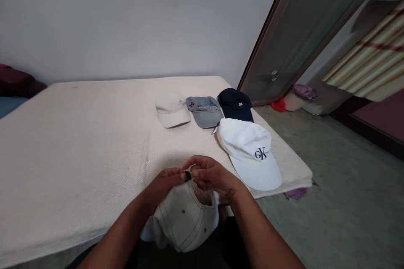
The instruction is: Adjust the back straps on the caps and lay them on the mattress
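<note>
A light grey baseball cap (179,218) hangs over the bed's front edge with its back strap opening turned up toward me. My left hand (164,185) pinches the strap near its dark buckle (188,175). From the other side, the fingers of my right hand (213,175) are closed on the same strap. Just right of my hands lies a white cap (246,143) with black lettering. Farther back sit a cream cap (172,109), a grey cap (204,109) and a navy cap (235,103), side by side.
The caps lie on a bed with a cream textured cover (78,147), against a pale wall (135,29). To the right are a sliding glass door (284,29), a grey floor (353,185) and a striped curtain (372,54). A dark red item (15,80) is at far left.
</note>
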Demonstrator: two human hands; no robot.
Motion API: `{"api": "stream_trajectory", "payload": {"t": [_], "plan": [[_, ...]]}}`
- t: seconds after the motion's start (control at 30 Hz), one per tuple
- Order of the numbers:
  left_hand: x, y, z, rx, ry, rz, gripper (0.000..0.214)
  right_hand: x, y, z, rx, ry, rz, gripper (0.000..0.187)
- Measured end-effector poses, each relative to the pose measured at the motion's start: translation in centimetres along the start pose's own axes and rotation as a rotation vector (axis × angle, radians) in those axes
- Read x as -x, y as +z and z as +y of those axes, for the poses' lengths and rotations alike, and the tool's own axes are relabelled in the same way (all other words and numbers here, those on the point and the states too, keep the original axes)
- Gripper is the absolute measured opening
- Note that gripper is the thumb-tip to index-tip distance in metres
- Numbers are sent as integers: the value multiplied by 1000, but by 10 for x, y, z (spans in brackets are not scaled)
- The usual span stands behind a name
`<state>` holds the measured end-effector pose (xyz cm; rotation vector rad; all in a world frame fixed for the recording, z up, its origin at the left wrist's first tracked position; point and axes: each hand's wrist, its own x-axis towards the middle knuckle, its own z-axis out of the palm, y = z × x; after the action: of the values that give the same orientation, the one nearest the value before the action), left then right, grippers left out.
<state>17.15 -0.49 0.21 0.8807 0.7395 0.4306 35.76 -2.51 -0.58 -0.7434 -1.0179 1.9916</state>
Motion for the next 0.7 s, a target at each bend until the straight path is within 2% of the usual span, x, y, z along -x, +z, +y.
{"api": "stream_trajectory", "payload": {"t": [0.1, 0.2, 0.43, 0.6, 0.7], "plan": [[0, 4, 2, 81, -6, -79, 21, 0, 2, -1, 31, -20, -32, 29], [1, 7, 5, 89, 10, -99, 19, -2, 4, -1, 51, -26, -35, 29], [5, 12, 10, 116, 63, -29, 21, 1, 1, -3, 128, -70, 146, 26], [5, 3, 9, 72, 61, 87, 16, 8, -6, -2, 173, -54, 152, 22], [2, -1, 7, 46, 70, 83, 13, 9, -7, -1, 167, -27, 140, 23]]}}
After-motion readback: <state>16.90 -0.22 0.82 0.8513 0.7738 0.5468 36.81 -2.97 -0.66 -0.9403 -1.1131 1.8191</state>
